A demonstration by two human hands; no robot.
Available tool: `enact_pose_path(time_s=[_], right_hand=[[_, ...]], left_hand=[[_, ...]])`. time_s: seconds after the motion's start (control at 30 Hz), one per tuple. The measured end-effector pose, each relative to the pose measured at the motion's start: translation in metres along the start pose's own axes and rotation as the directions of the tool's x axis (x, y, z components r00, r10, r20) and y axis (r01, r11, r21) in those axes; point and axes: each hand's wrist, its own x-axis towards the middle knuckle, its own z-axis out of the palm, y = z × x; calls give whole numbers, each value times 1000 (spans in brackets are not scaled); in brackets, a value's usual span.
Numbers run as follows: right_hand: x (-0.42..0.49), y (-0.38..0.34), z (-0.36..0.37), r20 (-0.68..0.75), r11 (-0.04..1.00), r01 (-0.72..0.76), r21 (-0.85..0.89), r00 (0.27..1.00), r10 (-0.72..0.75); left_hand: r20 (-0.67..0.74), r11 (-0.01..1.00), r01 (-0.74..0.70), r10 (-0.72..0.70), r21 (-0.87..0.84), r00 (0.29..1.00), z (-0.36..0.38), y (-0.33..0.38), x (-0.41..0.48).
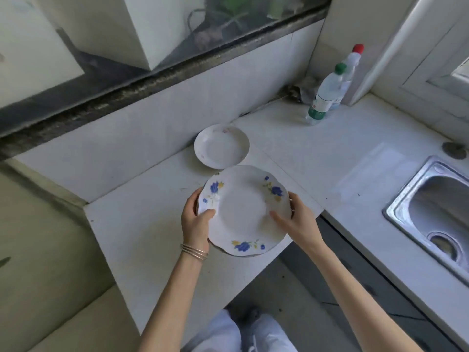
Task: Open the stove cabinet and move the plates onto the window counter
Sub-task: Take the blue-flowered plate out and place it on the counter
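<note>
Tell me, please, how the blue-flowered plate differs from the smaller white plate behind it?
The scalloped blue-flowered plate is larger, wavy-rimmed and painted; the smaller round white plate is smooth-rimmed with only faint pinkish marks. The left hand and right hand grip the flowered one; the smaller lies untouched on the white counter. Both face up.

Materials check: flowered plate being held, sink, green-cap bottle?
Flowered plate: probably glazed ceramic, possibly melamine; glossy white, printed blue flowers, scalloped rim.
Sink: looks like stainless steel with a brushed finish; grey metallic sheen, soft reflections.
Green-cap bottle: clear plastic; see-through wall, wrapped label.
</note>
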Motion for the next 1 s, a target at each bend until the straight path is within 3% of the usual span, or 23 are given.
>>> enact_pose_path(time_s=[0.37,0.73,1.0], right_hand=[[110,-25,26,15,999,-1,46,1000,0],[222,-22,70,13,994,-51,-94,999,53],[255,-11,93,-13,990,-110,-92,994,109]], left_hand=[[-83,998,-8,3,-56,997,19,18,101],[-91,997,-19,25,75,995,30,5,209],[-77,988,-9,21,156,997,32,-3,246]])
